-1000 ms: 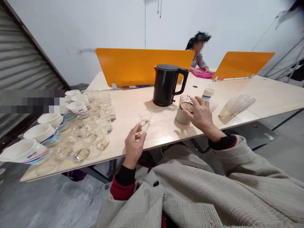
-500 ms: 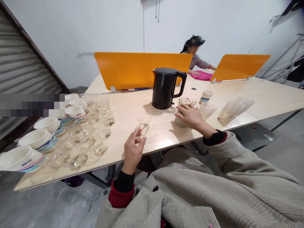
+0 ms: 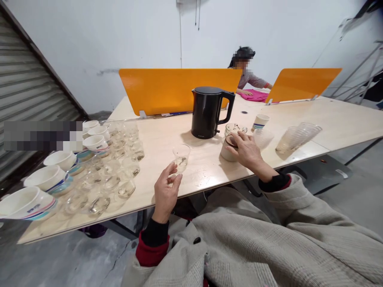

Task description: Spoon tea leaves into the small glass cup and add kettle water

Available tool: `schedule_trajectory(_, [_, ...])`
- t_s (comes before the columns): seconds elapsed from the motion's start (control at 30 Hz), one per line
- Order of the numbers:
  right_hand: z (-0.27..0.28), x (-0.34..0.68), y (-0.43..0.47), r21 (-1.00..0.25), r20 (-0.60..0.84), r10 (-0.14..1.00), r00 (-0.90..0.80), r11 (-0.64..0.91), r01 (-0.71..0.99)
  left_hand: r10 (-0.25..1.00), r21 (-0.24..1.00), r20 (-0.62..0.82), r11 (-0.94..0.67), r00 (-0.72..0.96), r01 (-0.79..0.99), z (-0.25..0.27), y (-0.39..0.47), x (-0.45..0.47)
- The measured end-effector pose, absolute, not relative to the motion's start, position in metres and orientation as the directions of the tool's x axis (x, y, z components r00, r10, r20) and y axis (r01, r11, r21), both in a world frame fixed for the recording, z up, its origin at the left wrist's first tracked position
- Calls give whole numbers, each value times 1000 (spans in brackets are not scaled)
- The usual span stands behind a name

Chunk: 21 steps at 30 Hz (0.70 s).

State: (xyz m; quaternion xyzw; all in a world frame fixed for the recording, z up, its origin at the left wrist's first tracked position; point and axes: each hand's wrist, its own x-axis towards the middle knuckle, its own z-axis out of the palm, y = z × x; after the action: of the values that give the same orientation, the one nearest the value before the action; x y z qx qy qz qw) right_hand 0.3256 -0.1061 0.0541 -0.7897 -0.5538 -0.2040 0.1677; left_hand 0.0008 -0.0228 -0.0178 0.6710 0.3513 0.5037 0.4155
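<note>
My left hand rests at the near table edge with its fingertips at the base of a small clear glass cup that stands upright and holds a little liquid. My right hand lies on top of a beige round jar to the right of a black electric kettle. Just behind the jar sits a small glass bowl with dark bits. Whether the left fingers truly grip the cup is unclear.
Several clear glass cups and white striped bowls crowd the table's left side. A paper cup and stacked plastic cups lie to the right. Orange dividers stand behind; another person works at a pink cloth.
My right hand shifted slightly on the jar's top, first covering it, then moving a little right. The left hand and the glass cup stayed in place. The camera tilted a bit.
</note>
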Motion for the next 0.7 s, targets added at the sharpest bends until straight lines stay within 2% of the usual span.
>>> schedule_trajectory(0.2, [51, 325, -103, -93, 509, 773, 380, -389, 916, 895, 917, 382, -399, 230, 31, -15, -23, 0])
schedule_trajectory(0.5, [48, 330, -94, -153, 581, 755, 306, -268, 951, 897, 903, 401, -421, 186, 85, -18, -17, -6])
schedule_trajectory(0.7, [60, 316, -69, -184, 530, 809, 254, -183, 966, 898, 907, 396, -415, 192, 73, -20, -15, -8])
